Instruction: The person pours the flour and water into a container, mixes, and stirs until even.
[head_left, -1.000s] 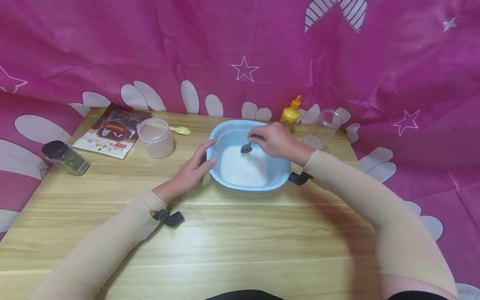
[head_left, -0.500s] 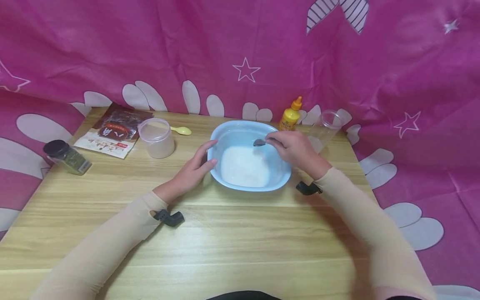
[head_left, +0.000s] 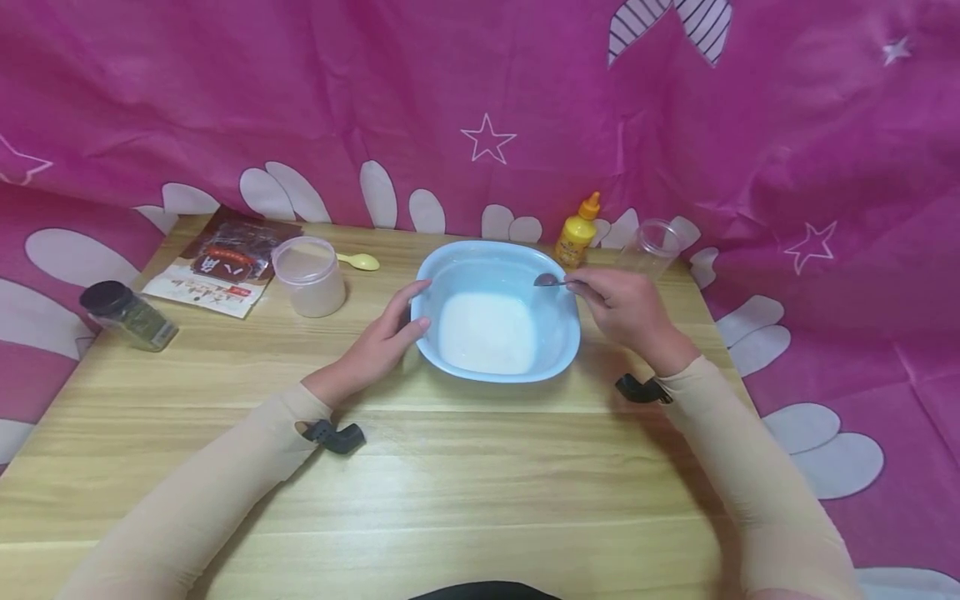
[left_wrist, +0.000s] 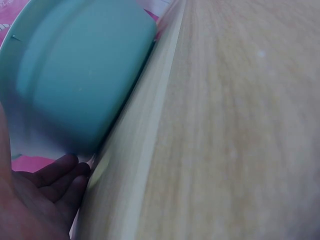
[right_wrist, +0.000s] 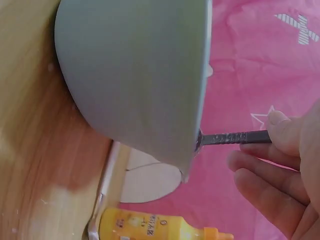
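Observation:
A light blue basin (head_left: 555,354) with a white layer in its bottom stands on the table. My left hand (head_left: 384,335) rests against its left side, thumb and forefinger at the rim. In the left wrist view the other fingers (left_wrist: 52,175) lie loosely beside the basin's outer wall. My right hand (head_left: 626,308) pinches the handle of a small metal spoon (head_left: 547,280) between thumb and fingers. The spoon's bowl is over the basin's inside, near its back right rim. In the right wrist view its dark ridged handle (right_wrist: 235,137) sticks out past the rim.
Behind the basin stands a yellow squeeze bottle (head_left: 576,237), with a clear jar (head_left: 651,250) to its right. On the left are a translucent tub (head_left: 309,283), a yellow spoon (head_left: 362,262), a spice packet (head_left: 225,262) and a black-lidded jar (head_left: 131,317). A pink curtain (head_left: 420,100) hangs behind.
My right hand has moved right with the spoon, from over the middle of the basin to its back right rim. The left hand has stayed at the basin's left side.

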